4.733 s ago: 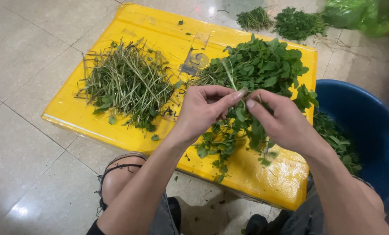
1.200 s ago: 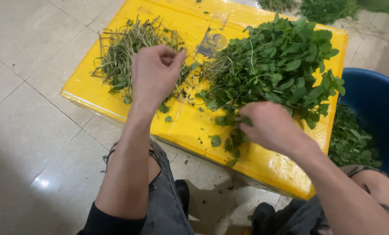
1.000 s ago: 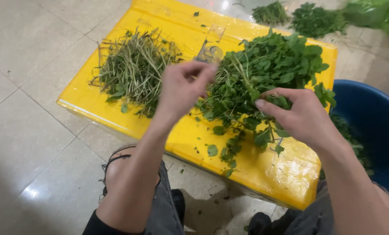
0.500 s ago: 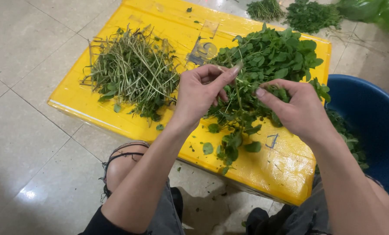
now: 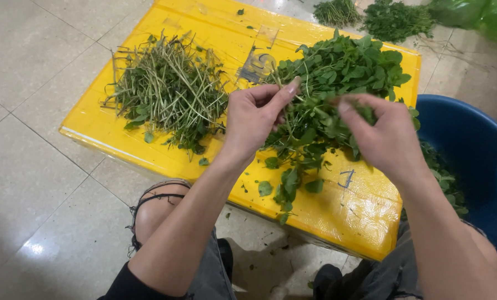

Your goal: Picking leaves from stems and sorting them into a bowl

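So both hands are up over the yellow box (image 5: 148, 150) that's doing duty as a surface on the tiled floor (image 5: 26, 183). The left hand (image 5: 256, 119) has thumb and forefinger pinched on a thin leafy sprig (image 5: 306, 119), and the right hand (image 5: 379, 136) is curled round the same sprig from the 3 o'clock side, fingertips buried in the leaves. The sprig sits right above the big heap of leafy greens (image 5: 343, 72), at about the middle of the box.

Handling-wise, I'd say this stuff weighs next to nothing and is super floppy. Leaves look tender and would bruise or tear if squeezed, so the stalk is the place to grip, with a light pinch near where the leaves branch off. The stalk looks thin but a bit wiry.

The pile of stripped stems (image 5: 168, 91) lies at 9 o'clock from the hands, and a blue tub (image 5: 476, 161) with more leaves sits at 3 o'clock.

Compared with a second or so ago: the left hand was out over the stem pile then, and it's come back to meet the right at the sprig.
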